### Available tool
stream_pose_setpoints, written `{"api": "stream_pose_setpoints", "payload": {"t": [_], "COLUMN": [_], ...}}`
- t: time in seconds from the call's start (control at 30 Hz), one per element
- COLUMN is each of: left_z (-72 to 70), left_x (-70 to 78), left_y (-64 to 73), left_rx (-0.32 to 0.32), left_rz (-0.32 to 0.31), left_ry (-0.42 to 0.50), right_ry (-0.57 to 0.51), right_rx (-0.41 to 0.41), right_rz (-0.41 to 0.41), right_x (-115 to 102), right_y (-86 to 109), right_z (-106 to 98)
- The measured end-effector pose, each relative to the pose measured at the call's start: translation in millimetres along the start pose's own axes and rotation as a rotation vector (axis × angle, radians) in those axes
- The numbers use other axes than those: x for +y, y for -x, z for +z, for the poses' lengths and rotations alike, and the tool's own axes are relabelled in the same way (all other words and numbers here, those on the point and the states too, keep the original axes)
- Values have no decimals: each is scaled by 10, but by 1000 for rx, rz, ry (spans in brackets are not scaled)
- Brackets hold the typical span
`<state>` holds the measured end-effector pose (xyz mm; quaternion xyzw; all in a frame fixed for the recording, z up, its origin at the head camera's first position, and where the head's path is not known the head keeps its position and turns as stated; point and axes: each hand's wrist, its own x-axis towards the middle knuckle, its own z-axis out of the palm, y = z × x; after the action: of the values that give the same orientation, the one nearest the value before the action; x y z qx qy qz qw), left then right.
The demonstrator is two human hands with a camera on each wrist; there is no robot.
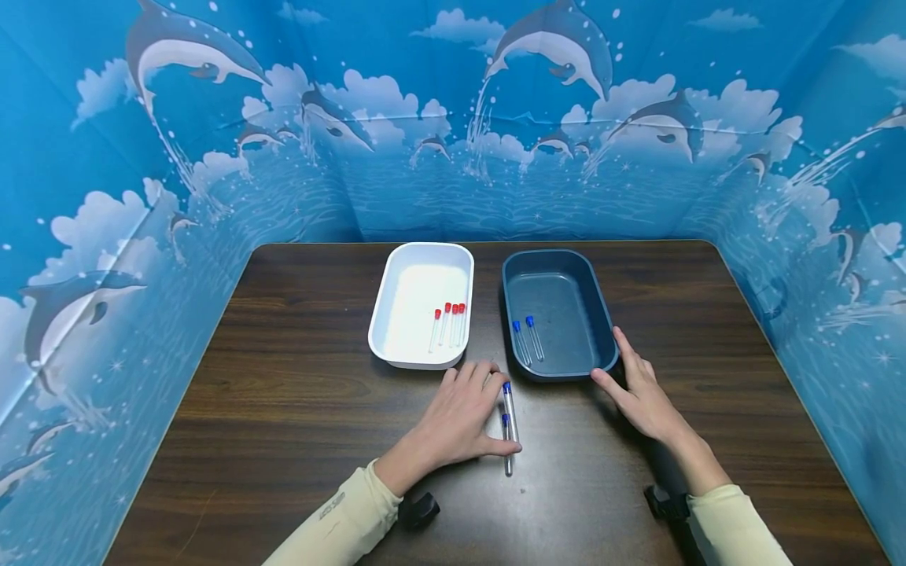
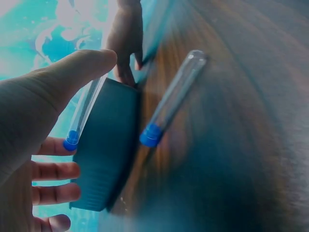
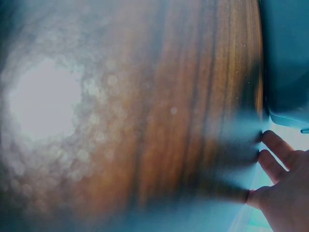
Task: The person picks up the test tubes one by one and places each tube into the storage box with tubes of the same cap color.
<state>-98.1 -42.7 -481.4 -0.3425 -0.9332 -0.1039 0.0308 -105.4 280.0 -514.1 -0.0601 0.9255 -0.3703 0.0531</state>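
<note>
My left hand (image 1: 460, 417) pinches a blue-capped test tube (image 2: 87, 111) between thumb and index finger, the tube raised and its cap at the index fingertip. The other fingers are spread. Below it, a second blue-capped test tube (image 2: 176, 96) lies on the table. My right hand (image 1: 642, 397) rests at the near right corner of the dark blue tray (image 1: 610, 318), thumb on the near rim and straight fingers along the right side. Two blue-capped tubes (image 1: 535, 339) lie inside that tray, toward its left wall.
To the left stands a white tray (image 1: 378, 314) with several red-capped tubes (image 1: 454, 324) in its right part. Both trays stand toward the back of the dark wooden table (image 1: 283, 377). A blue dolphin-print curtain (image 1: 396, 196) surrounds the table's back and sides.
</note>
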Motion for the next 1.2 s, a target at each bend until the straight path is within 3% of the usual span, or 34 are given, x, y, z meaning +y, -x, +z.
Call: {"api": "stream_pose_setpoints", "payload": {"t": [0.4,1.2], "left_z": [-111,-145], "left_x": [46,6], "left_y": [-191,-662], "left_rx": [72,71], "left_rz": [31,-4], "left_ry": [-32,-75], "right_ry": [-2,0], "right_rx": [5,5], "right_rz": [-5,9], "right_x": [-2,10], "right_y": [-17,-8], "right_z": [2,6]}}
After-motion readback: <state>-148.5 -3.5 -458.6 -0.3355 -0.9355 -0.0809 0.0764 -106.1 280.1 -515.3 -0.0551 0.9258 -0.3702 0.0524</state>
